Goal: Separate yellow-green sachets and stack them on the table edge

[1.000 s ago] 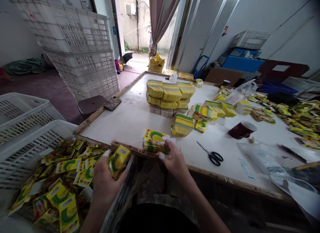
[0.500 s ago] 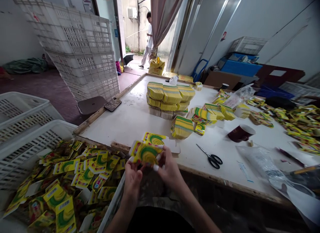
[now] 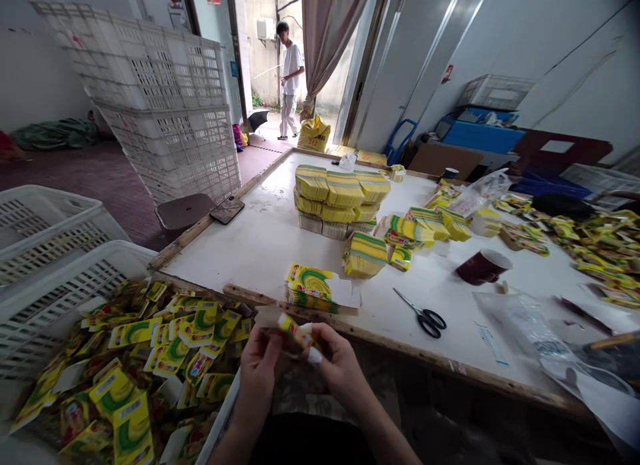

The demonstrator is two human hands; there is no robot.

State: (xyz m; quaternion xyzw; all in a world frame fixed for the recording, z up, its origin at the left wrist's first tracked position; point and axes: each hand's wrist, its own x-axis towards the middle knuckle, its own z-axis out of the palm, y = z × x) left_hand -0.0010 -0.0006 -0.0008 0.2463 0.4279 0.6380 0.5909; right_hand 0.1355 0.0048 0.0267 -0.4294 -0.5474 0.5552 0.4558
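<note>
Between my two hands, just off the table's front edge, is a small yellow carton (image 3: 296, 332), turned so a narrow printed side shows and blurred by motion. My left hand (image 3: 261, 364) pinches its left end, near a pale flap. The fingers of my right hand (image 3: 334, 356), some with white tips, close on its right end. Beyond my hands a stack of flat yellow-green cartons (image 3: 313, 286) lies at the table edge, white flaps pointing right. Left of my hands, a white crate (image 3: 117, 265) holds many folded yellow cartons (image 3: 170, 345).
On the white table (image 3: 235, 252) stand bundled carton stacks (image 3: 343, 192), another bundle (image 3: 365, 255), scissors (image 3: 425, 318), a dark red mug (image 3: 483, 266) and a phone (image 3: 227, 210). Loose packets (image 3: 575, 238) cover the right side. Tall crates (image 3: 175, 112) rise at left. A person (image 3: 291, 78) stands in the doorway.
My hands have drawn the carton down and nearer, turning it from its broad face to a narrow side. The flat stack behind is now uncovered. The person in the doorway has shifted left.
</note>
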